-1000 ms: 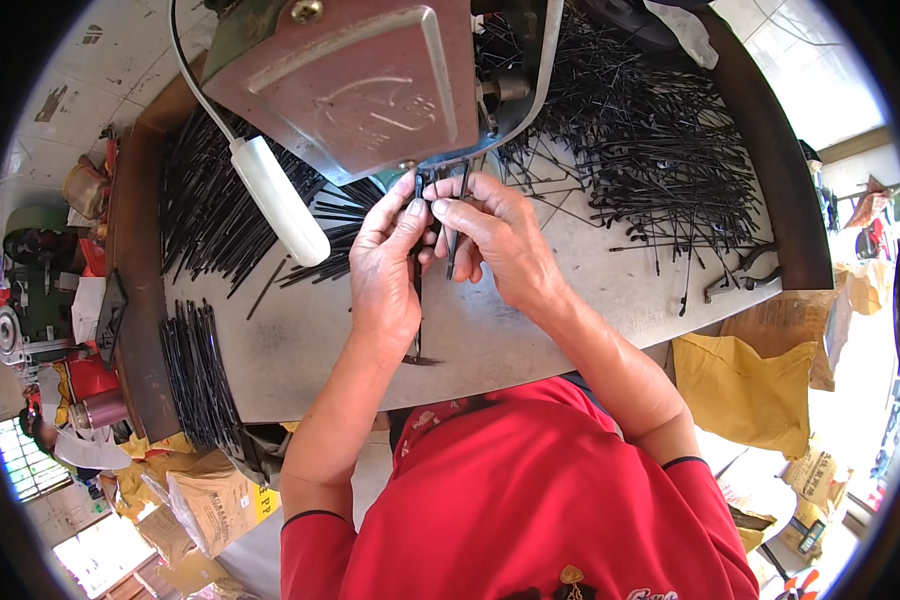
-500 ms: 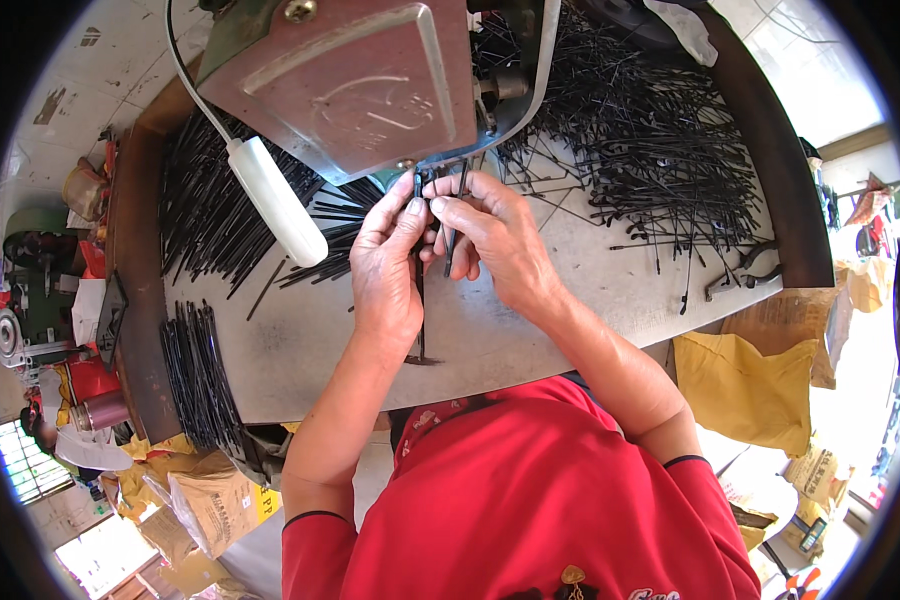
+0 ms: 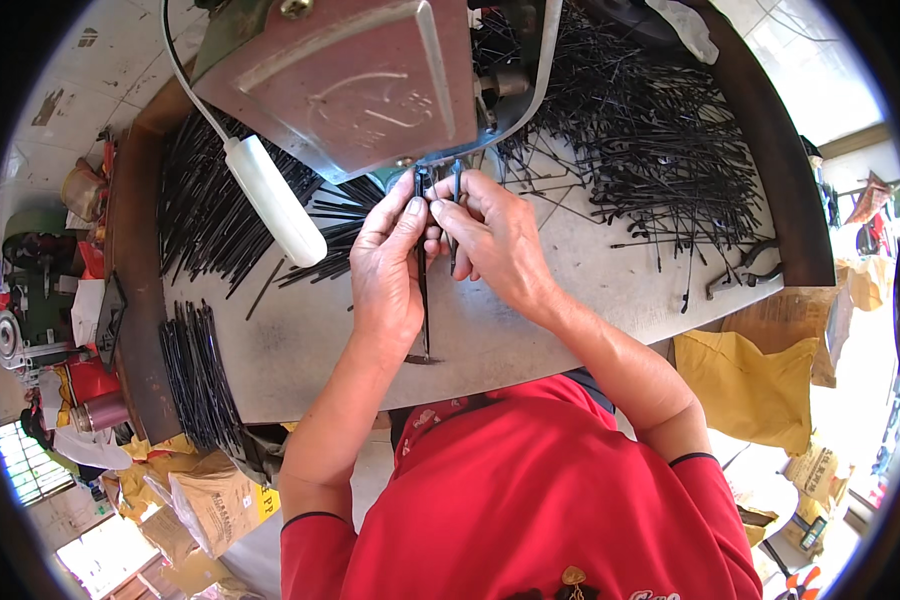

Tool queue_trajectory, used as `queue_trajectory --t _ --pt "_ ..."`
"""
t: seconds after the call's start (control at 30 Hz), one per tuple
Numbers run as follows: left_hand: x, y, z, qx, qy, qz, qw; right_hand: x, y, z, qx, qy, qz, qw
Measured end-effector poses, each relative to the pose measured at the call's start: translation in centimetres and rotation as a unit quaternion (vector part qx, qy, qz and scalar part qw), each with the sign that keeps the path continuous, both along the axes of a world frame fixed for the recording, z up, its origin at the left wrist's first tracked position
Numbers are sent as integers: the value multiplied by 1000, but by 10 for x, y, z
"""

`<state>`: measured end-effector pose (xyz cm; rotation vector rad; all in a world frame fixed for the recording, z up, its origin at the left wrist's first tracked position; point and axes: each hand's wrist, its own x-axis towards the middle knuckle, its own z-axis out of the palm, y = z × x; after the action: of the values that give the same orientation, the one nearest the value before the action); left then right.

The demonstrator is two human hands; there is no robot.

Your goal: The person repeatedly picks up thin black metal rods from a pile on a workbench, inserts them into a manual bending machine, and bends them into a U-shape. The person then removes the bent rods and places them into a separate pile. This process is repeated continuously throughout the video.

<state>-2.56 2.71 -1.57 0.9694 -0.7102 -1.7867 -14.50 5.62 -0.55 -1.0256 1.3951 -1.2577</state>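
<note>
Under the front of a machine head (image 3: 360,90) with a reddish-brown cover, my two hands meet close together. My left hand (image 3: 388,270) is closed, thumb and fingers pinching a long thin black rod (image 3: 425,310) that hangs down toward the table's near edge, where a small dark crosspiece shows. My right hand (image 3: 498,240) is closed too, with a thin dark strip (image 3: 456,185) standing almost upright in its fingers. Its fingertips touch or nearly touch the upper end of the left hand's rod. The exact contact under the machine is partly hidden by my fingers.
Piles of black rods lie at far left (image 3: 205,220) and far right (image 3: 660,150); a bundle (image 3: 200,375) sits at near left. A white lamp bar (image 3: 278,205) hangs left of my hands. Pliers (image 3: 745,270) rest at the right edge. Dark raised rims (image 3: 805,200) bound the table (image 3: 300,350).
The dark strip in my right hand has turned more upright, and the right hand has shifted very slightly. My left hand stays in nearly the same place with its rod.
</note>
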Motion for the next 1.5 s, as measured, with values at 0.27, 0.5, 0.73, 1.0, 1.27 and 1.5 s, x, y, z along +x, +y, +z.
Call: queue_trajectory --t 0.27,0.5,0.73,1.0,1.27,1.5 --pt "0 0 -2 -14 -13 2 1000 -3 -4 -1 -5 -9 -3 1000" --pt "-1 3 -2 -4 15 14 1000 -5 -4 -6 -13 -30 -1 999" --pt "-2 4 -4 -25 0 11 1000 -7 -5 -7 -10 -32 6 999" --pt "-2 4 -3 -27 -14 14 999 -7 -3 -3 4 -70 29 997" --pt "-1 4 -1 -23 -13 9 1000 -1 -1 -1 -17 -20 0 1000" --pt "0 3 -7 -29 -9 12 999 -2 -5 2 2 -19 -3 1000"
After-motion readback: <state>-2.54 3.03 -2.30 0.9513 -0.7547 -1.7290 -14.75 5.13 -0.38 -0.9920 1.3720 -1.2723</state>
